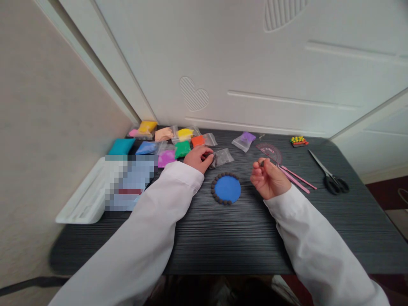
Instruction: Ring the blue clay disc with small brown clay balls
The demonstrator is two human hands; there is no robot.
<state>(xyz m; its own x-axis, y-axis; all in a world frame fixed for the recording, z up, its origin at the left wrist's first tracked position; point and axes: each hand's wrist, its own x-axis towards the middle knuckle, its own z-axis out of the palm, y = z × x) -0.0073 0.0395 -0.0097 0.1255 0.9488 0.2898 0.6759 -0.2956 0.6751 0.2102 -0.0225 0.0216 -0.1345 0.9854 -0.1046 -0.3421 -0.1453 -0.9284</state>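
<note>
The blue disc [228, 190] lies flat on the tabletop [204, 238] in front of me, and I make it a little over half edged: dark balls [213, 191] sit side by side along its rim from about 6 o'clock, round through 9 and 12, to between 1 and 2. The right-hand stretch, roughly 2 to 6 o'clock, has none. Between 2 and 3 o'clock from the disc, my right hand [270, 180] is raised, thumb and fingertips pinched on a small dark piece [262, 163]. My left hand [195, 159] rests at 10 o'clock, fingers curled at the near end of the clear bag of dark clay [225, 157]; I can't tell whether they grip it. That bag lies at 12, the purple packet [247, 138] at 1, the green packet [182, 149] at 10, and the pink tools [296, 179] and scissors [331, 182] near 3.
</note>
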